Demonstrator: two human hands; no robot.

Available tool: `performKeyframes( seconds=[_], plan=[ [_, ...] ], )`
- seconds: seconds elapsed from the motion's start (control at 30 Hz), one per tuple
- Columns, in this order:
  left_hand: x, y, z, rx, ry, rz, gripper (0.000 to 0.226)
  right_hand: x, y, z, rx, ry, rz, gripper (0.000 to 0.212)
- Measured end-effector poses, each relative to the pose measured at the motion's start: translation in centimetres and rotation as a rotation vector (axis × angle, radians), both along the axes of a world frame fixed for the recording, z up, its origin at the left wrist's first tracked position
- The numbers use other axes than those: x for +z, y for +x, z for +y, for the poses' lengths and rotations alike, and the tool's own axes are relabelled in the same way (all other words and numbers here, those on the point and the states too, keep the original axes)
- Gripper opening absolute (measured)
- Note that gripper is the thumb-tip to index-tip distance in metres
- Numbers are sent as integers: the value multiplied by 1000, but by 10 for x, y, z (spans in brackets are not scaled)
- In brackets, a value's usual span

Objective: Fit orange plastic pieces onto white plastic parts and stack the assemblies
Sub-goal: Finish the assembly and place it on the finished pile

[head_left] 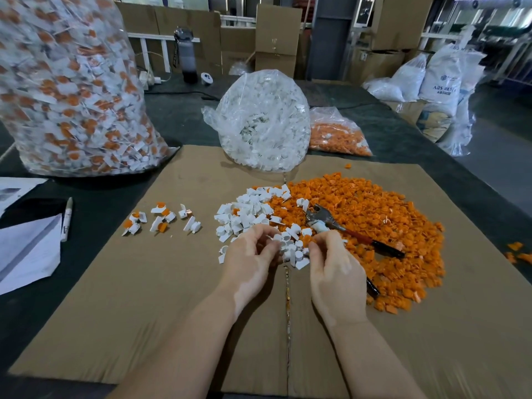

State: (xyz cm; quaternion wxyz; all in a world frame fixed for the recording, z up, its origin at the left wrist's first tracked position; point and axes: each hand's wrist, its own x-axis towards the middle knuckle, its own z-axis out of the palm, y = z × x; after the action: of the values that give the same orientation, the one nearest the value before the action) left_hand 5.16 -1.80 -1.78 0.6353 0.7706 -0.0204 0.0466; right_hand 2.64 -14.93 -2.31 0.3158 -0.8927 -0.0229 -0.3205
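Between hands' grips (pixel 293 244): white part (pixel 277 237), orange piece (pixel 305 241).

Factory or warehouse assembly bench: bulk bags of plastic parts (pixel 66 90) at 10 o'clock, stacked cartons (pixel 276 38) at 12, resin sacks (pixel 440 82) at 2, cardboard work mat (pixel 172 283) on the table.

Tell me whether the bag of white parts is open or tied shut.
Open: the bag of white parts lies on its side, mouth facing the camera, loose parts visible inside.
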Motion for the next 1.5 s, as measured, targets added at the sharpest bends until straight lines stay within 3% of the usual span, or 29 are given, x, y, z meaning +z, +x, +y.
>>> performKeyframes(
  seconds=[0.67,1.1,1.5],
  plan=[
    [0,-4,4,-70,-35,-51,17,1,4,-4,162,325,254,14],
    [2,-5,6,-139,-34,-126,17,2,4,-3,202,218,257,14],
    [1,-5,6,-133,-98,-60,10,0,5,-3,199,208,218,8]
  ],
)
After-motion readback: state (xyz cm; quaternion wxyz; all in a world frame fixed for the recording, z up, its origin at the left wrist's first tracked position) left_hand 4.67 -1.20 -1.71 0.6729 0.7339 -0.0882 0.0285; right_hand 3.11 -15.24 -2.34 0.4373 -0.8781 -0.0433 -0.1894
